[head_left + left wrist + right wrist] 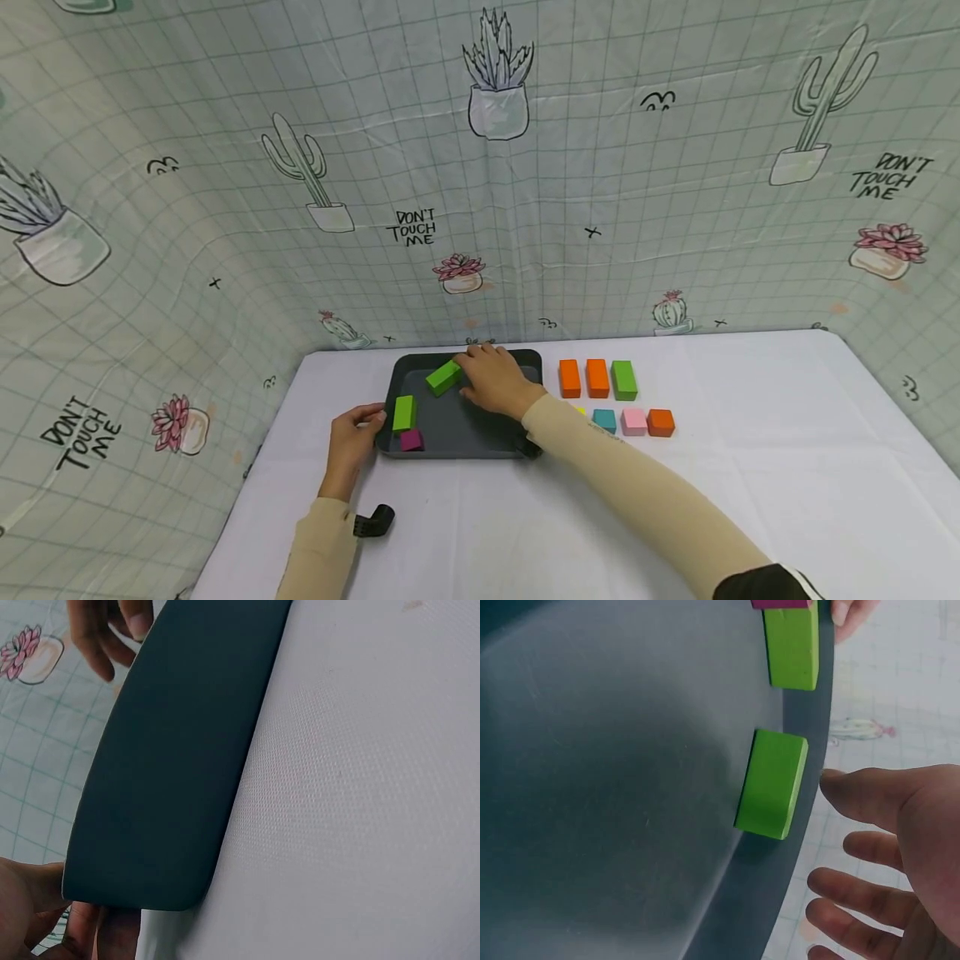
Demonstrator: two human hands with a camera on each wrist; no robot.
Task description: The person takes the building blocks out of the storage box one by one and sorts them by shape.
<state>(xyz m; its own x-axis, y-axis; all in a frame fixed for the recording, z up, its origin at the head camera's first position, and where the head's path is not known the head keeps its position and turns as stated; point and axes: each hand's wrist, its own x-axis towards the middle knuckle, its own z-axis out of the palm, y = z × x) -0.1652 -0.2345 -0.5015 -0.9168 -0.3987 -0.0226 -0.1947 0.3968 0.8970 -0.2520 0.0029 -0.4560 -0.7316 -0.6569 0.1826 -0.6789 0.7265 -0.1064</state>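
Touching the dark tray (468, 435) at its left wall is the left hand (354, 437); whether it pinches the rim, I cannot tell. At the tray's far rim the right hand (495, 382) spreads loosely, gripping nothing. For the slanted green block (443, 377) just inside that rim, a light two-sided pinch seems best. Only the right wrist view shows thumb (874, 793) and block apart.

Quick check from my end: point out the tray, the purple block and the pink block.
Tray (465, 429): head view, bare floor.
Purple block (411, 439): head view, middle.
Pink block (633, 419): head view, top face.
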